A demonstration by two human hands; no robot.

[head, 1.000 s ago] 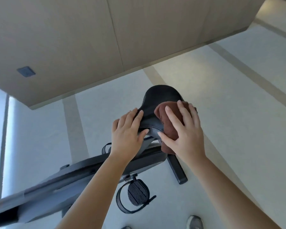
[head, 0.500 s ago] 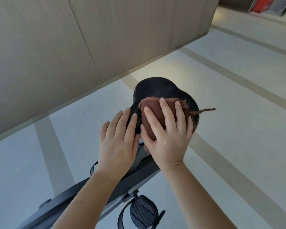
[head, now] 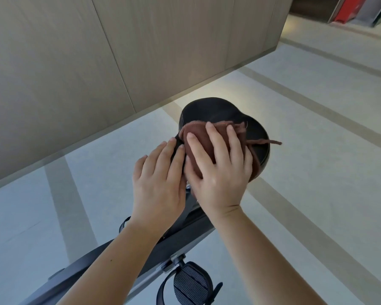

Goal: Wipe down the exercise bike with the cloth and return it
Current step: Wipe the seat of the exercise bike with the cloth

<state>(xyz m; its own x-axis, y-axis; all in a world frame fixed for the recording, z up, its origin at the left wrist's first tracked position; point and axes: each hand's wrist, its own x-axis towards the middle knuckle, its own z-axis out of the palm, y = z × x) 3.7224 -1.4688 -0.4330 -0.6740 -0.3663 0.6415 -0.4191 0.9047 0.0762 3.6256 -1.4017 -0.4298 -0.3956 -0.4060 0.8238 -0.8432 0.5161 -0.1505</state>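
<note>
A: What fills the view?

B: A pale floor with darker bands, and a wood-panel wall behind it. The bike comes up from the lower left, its frame sloping to the saddle. A strapped pedal hangs at the bottom.

A: Where is the cloth?

B: The brown cloth lies bunched on the near half of the saddle, under the right hand. Its far edge shows just past the fingertips. A frayed strip trails off to the right, over the saddle's rim.

A: How does that hand hold it?

B: It doesn't clasp it. The fingers are spread and straight, palm down, pressing the cloth flat on the saddle. I'd say that suits wiping, since a flat palm puts more cloth on the surface than a pinch would. The thumb is hidden against the other hand, so I can't tell how it lies.

A: And the other one?

B: The left hand lies right beside it, touching it. Its fingers are straight and together on the saddle's near left edge, and it holds nothing. It probably steadies the saddle against the push.

A: How far along?

B: Mid-wipe on the saddle, by my reckoning. The far lobes beyond the cloth are uncovered, and the cloth is not yet returned.
</note>
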